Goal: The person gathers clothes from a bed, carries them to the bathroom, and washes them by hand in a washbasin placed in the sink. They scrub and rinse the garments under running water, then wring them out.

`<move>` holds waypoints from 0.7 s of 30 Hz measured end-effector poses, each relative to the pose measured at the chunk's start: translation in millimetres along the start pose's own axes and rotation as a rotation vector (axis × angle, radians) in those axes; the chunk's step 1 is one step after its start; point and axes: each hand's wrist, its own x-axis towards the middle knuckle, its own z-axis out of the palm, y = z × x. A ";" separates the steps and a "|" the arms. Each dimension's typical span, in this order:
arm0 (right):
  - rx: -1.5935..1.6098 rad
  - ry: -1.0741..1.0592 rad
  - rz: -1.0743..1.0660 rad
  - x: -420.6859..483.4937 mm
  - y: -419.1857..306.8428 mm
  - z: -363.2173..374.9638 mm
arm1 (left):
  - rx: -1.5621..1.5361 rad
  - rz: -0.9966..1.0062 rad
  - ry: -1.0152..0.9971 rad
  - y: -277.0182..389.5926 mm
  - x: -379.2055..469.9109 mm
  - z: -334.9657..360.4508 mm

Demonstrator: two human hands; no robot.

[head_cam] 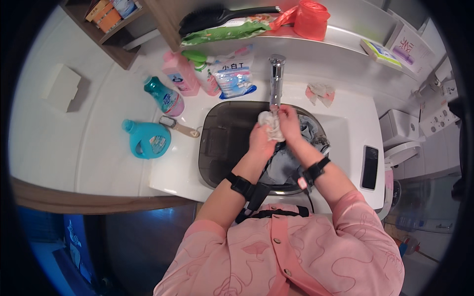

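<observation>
Under the spout of the chrome faucet (pixel 276 79), a bunched white cloth (pixel 273 127) is between my two hands. My left hand (pixel 261 138) grips it from the left and below. At its right side, my right hand (pixel 289 122) has its fingers bent around the cloth's edge, close to the spout. Both hands are above a dark translucent plastic basin (pixel 226 144) set in the white sink. Grey-blue wet clothes (pixel 283 166) lie in the basin's right part, partly hidden by my forearms.
Left of the basin stand a turquoise detergent bottle (pixel 150 140), a scrub brush (pixel 179 126), a teal-capped bottle (pixel 164 97), a pink bottle (pixel 181 76), a green pump bottle (pixel 205 76) and a blue-white packet (pixel 235 77). At right are a crumpled rag (pixel 320 94) and a smartphone (pixel 370 167).
</observation>
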 end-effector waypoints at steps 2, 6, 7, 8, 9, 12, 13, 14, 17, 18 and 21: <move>-0.133 -0.113 -0.106 -24.7 1.7 13.5 | 0.022 0.089 0.133 9.3 4.2 -1.4; -0.090 -0.082 -0.267 -31.5 -2.8 23.6 | 0.001 0.071 -0.041 12.9 3.0 1.8; 0.307 -0.086 -0.044 -24.5 -5.5 18.9 | 0.137 0.090 -0.012 10.5 1.1 5.3; 0.307 -0.074 0.049 -9.4 -4.5 2.8 | 0.100 0.095 -0.083 9.4 -2.7 7.6; 0.113 -0.014 0.145 4.0 -5.1 -7.9 | 0.165 0.212 -0.084 9.8 -5.0 10.6; 0.384 -0.474 0.661 0.7 -7.4 -36.9 | 0.258 0.292 -0.163 24.1 -6.4 13.2; 0.438 -0.590 0.662 -4.7 -9.3 -39.6 | 0.250 0.341 -0.163 32.9 -4.2 11.7; 0.429 -0.547 0.561 -10.7 -10.1 -39.3 | 0.250 0.309 -0.181 39.2 -1.7 10.0; 0.694 -0.371 0.559 -16.0 -11.5 -35.3 | 0.338 0.163 -0.132 46.9 -1.4 1.6; 0.826 -0.307 0.528 -12.6 -10.7 -35.8 | 0.304 0.100 -0.107 46.7 -4.7 -1.4; 1.211 -0.321 0.785 2.2 -6.3 -46.1 | 0.191 -0.129 -0.127 42.0 -24.8 -7.7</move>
